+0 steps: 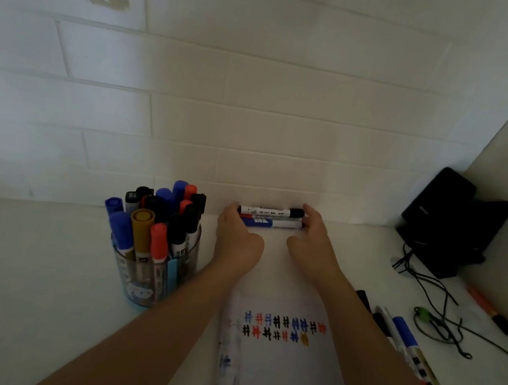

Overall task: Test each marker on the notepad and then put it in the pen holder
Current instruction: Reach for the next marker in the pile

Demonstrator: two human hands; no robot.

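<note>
Three markers lie side by side against the wall, above the notepad: a black-capped one on top, a red one in the middle, a blue one nearest me. My left hand holds their left ends and my right hand holds their right ends, pressing the bundle between them. The white notepad lies under my forearms and bears two rows of blue, red, black and yellow test marks. The clear pen holder stands at the left, packed with several capped markers.
More markers lie along the notepad's right edge. A black device on a stand sits in the right corner, with black cables trailing over the desk. An orange marker lies near the right wall.
</note>
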